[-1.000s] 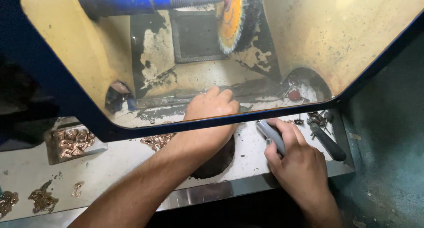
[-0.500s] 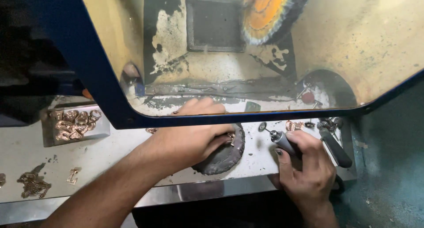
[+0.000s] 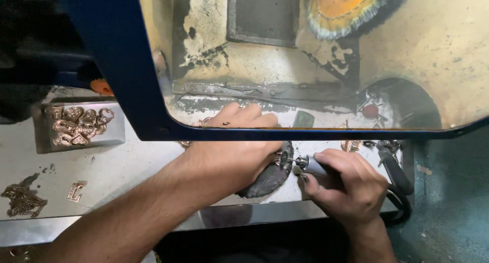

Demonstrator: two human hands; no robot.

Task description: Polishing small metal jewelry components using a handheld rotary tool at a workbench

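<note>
Guard frame (image 3: 117, 64) dark blue. Buffing wheel (image 3: 351, 8) orange and yellow, black fringed edge. Bench (image 3: 127, 161) grey-white with dark smudges. Heart-shaped pieces (image 3: 76, 125) in tray at left copper-pink. Handpiece (image 3: 313, 166) silver-grey. Pad (image 3: 270, 174) near it black. Small knob (image 3: 370, 110) far right red.

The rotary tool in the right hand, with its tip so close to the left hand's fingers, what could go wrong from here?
1. The rotary tool has its small disc right beside the left hand, which is bare; a slip could nick the fingers.
2. Part of the left hand sits behind the blue-framed shield, so the view of it may be poorer.
3. The black hose loops beside the right hand and might snag.
</note>
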